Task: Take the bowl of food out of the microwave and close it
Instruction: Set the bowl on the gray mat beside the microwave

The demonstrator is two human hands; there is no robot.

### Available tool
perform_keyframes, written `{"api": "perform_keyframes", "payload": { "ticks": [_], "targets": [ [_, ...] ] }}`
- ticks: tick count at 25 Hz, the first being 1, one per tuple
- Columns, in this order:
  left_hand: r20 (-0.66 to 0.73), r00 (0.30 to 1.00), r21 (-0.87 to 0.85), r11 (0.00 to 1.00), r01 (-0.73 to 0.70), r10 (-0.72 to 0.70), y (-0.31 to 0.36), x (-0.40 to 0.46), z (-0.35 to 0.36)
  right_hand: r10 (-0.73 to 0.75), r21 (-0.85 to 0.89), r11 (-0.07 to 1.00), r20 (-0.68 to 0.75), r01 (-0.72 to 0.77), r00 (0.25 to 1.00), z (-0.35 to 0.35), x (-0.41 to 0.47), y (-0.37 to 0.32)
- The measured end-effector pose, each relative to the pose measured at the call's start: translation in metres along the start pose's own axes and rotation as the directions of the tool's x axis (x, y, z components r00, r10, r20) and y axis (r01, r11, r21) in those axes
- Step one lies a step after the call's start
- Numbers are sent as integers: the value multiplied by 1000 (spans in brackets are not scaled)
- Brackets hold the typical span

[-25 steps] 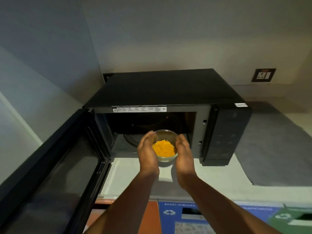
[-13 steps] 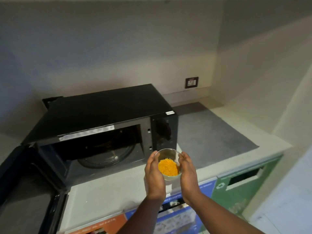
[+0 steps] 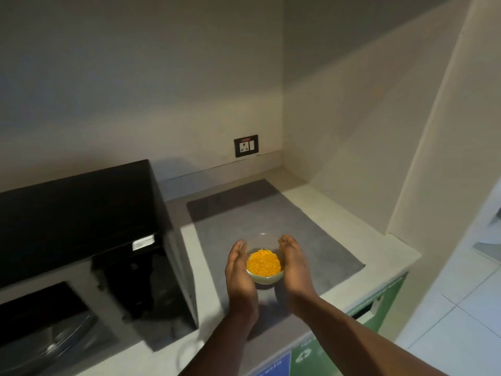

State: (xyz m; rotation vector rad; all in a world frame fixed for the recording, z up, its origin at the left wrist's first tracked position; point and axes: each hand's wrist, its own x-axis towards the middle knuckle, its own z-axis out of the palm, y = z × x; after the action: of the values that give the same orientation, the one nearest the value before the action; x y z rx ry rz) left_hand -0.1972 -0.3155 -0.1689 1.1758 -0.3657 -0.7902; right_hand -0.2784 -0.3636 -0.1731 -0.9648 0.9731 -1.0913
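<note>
A small clear glass bowl [image 3: 264, 263] holds orange shredded food. My left hand [image 3: 238, 272] cups its left side and my right hand [image 3: 294, 270] cups its right side. I hold the bowl just above the grey mat [image 3: 311, 240], to the right of the black microwave [image 3: 81, 213]. The microwave's cavity stands open at the lower left, with the glass turntable [image 3: 54, 346] visible inside. Its door is out of view.
The mat lies on a pale counter [image 3: 387, 256] that ends in a wall corner at the back right. A black wall socket [image 3: 246, 145] sits above the counter. Blue and green recycling bin fronts [image 3: 311, 354] run below the counter edge.
Both hands have carried the bowl out of the microwave and rightward, over the grey mat. My view has swung right, so the microwave now sits at the left edge.
</note>
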Motion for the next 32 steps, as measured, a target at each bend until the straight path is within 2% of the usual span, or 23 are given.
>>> {"api": "perform_keyframes", "payload": {
  "ticks": [3,7,12,16,22,26,32],
  "targets": [
    [-17,998,87,995,-58,60,-17,44,26,-49,-68,996,34,52,998,-9,62,3],
    [17,999,163,986,-30,27,-34,101,47,-136,-218,964,81,151,987,-18,129,16],
    [1,999,122,992,43,-44,-55,166,60,-86,-123,987,134,102,987,-5,195,29],
    [5,999,243,969,-37,37,-62,190,58,-58,-191,977,175,92,983,2,229,43],
    [-22,999,276,961,-19,26,-66,204,62,23,-193,981,218,19,976,4,237,53],
    [-73,997,243,970,2,17,-62,200,64,-12,-170,984,192,45,981,7,227,50],
    [-87,996,287,958,11,14,-56,180,54,-110,-206,969,149,139,983,4,199,45]
  ]
}}
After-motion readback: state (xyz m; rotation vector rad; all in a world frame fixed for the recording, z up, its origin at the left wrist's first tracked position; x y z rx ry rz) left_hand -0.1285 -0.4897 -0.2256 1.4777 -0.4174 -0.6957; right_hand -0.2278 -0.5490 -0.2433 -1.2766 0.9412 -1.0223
